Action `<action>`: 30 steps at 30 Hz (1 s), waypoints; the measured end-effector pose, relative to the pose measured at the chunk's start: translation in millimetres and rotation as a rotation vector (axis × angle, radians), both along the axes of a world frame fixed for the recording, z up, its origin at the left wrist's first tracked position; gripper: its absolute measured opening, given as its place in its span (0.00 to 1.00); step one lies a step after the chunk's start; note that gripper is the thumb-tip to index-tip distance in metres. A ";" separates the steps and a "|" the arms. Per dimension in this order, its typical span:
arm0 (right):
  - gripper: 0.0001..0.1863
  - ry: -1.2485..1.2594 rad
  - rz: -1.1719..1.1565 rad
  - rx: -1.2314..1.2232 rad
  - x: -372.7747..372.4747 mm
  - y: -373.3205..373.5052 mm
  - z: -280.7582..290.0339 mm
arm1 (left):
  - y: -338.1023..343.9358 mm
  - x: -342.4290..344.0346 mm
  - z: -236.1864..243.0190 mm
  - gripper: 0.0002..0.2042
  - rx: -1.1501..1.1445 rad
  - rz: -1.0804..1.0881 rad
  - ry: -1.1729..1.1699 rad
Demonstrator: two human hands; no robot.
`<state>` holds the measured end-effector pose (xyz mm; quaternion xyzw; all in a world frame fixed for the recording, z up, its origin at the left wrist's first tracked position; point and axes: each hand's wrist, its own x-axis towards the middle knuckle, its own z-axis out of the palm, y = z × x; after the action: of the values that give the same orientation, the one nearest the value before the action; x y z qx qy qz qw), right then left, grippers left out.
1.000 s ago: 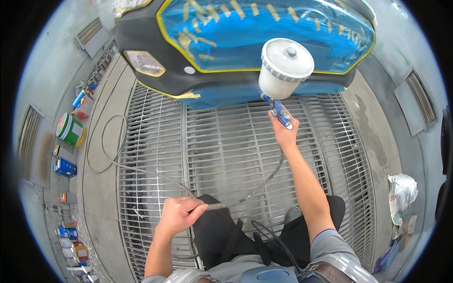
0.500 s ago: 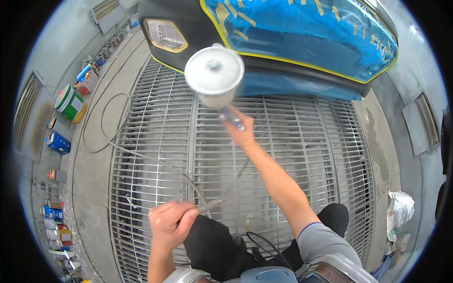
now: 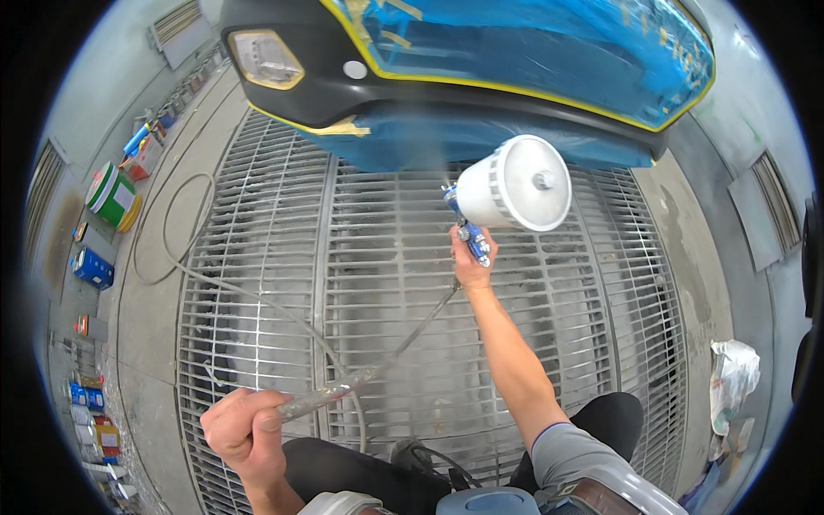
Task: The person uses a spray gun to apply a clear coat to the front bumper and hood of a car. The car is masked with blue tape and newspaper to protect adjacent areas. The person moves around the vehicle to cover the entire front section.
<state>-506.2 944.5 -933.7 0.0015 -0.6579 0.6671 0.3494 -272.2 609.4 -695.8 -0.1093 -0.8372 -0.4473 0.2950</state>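
From where I stand, the person's right hand (image 3: 472,262) is out in front with a blue spray gun (image 3: 473,239), its fingers wrapped closed around the grip; how far the trigger is pressed I can't tell. The gun's big white cup (image 3: 524,184) leans over to the right, its lid partly facing us. The gun is over the metal floor grating (image 3: 429,335), just short of a dark bumper (image 3: 330,99), and a faint pale haze (image 3: 421,142) hangs in front of it.

Low on the left, the left hand (image 3: 245,429) is curled into a fist, fingers shut around a spattered hose (image 3: 330,393) that slants up to the gun's handle.

Blue film (image 3: 549,56) edged with yellow tape (image 3: 506,90) covers much of the bumper. Along the left side, a looped grey hose (image 3: 167,210) lies on the floor near a green-and-white bucket (image 3: 112,196) and a blue can (image 3: 92,268). Over on the right lies a crumpled white plastic bag (image 3: 734,378).
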 end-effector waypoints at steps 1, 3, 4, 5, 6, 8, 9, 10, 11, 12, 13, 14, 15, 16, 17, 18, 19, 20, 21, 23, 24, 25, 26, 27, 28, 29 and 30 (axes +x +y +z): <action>0.12 0.001 -0.010 -0.002 2.5 14.2 -2.8 | 5.5 1.4 0.0 0.20 -0.012 0.003 -0.010; 0.11 -0.006 -0.033 -0.007 11.8 43.0 -5.1 | 17.8 4.4 -1.9 0.21 -0.030 0.001 -0.024; 0.11 0.012 -0.028 -0.025 15.9 57.1 -6.1 | 24.1 5.7 -3.9 0.22 -0.036 -0.003 -0.025; 0.11 0.030 -0.041 -0.046 19.1 68.4 -5.4 | 30.1 6.5 -3.8 0.22 -0.045 -0.005 -0.020; 0.10 0.047 -0.054 -0.066 23.1 79.9 -4.8 | 36.4 7.9 -4.3 0.22 -0.053 -0.005 -0.037; 0.08 0.017 -0.094 -0.117 32.1 101.0 -1.8 | 52.1 9.1 -2.7 0.22 -0.085 -0.019 -0.035; 0.07 0.026 -0.110 -0.132 35.9 111.4 1.2 | 59.8 9.9 -1.8 0.22 -0.101 -0.025 -0.033; 0.07 0.035 -0.125 -0.148 39.1 122.1 4.3 | 66.5 11.6 -1.4 0.21 -0.111 -0.030 -0.053; 0.07 0.047 -0.143 -0.164 41.2 134.1 5.7 | 72.5 13.2 -0.3 0.21 -0.124 -0.038 -0.069; 0.07 0.085 -0.161 -0.168 42.7 146.9 6.2 | 79.2 14.6 0.5 0.21 -0.136 -0.045 -0.086; 0.07 0.087 -0.183 -0.191 44.3 159.7 7.1 | 87.4 15.4 1.0 0.21 -0.146 -0.046 -0.077; 0.07 0.088 -0.204 -0.214 46.3 172.0 7.9 | 95.5 16.0 1.4 0.21 -0.156 -0.048 -0.068; 0.06 0.089 -0.226 -0.238 48.2 184.3 10.1 | 103.4 16.9 1.8 0.20 -0.167 -0.049 -0.059; 0.06 0.068 -0.240 -0.270 48.5 198.1 9.1 | 108.9 17.9 2.0 0.20 -0.193 -0.056 -0.063; 0.07 0.084 -0.257 -0.302 49.4 208.6 11.2 | 112.6 19.5 2.8 0.20 -0.222 -0.060 -0.069; 0.07 0.101 -0.274 -0.335 49.7 219.2 13.4 | 118.7 20.7 4.3 0.20 -0.252 -0.064 -0.074; 0.07 0.117 -0.290 -0.368 49.9 230.6 15.7 | 126.9 21.8 6.1 0.19 -0.267 -0.061 -0.080; 0.09 0.083 -0.294 -0.366 50.0 246.3 12.8 | 136.3 22.4 7.5 0.19 -0.280 -0.060 -0.084; 0.09 0.095 -0.312 -0.402 49.2 260.9 9.7 | 145.7 22.6 8.9 0.19 -0.293 -0.058 -0.089; 0.10 0.117 -0.345 -0.474 47.5 286.9 8.5 | 161.6 21.1 9.5 0.18 -0.323 -0.078 -0.075; 0.10 0.119 -0.376 -0.477 47.3 299.5 10.6 | 169.2 20.1 9.3 0.18 -0.339 -0.085 -0.070; 0.11 0.120 -0.389 -0.490 46.0 312.3 13.1 | 177.2 19.0 9.4 0.17 -0.352 -0.090 -0.077; 0.11 0.120 -0.402 -0.505 45.1 326.3 14.2 | 186.2 17.9 10.0 0.17 -0.368 -0.096 -0.085; 0.11 0.119 -0.415 -0.520 44.0 339.9 15.2 | 195.2 16.6 10.4 0.17 -0.383 -0.101 -0.093; 0.13 0.139 -0.417 -0.524 43.0 353.1 16.0 | 203.9 15.1 10.0 0.16 -0.404 -0.100 -0.087; 0.12 0.129 -0.422 -0.531 41.3 369.7 14.3 | 213.7 12.7 8.3 0.16 -0.423 -0.101 -0.080; 0.14 0.119 -0.427 -0.538 39.5 386.9 12.7 | 223.4 10.3 6.8 0.16 -0.442 -0.101 -0.072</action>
<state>-466.7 1331.4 -921.0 -0.1895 -0.4223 0.7274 0.5066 -261.9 832.8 -689.0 -0.1972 -0.9183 -0.2708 0.2108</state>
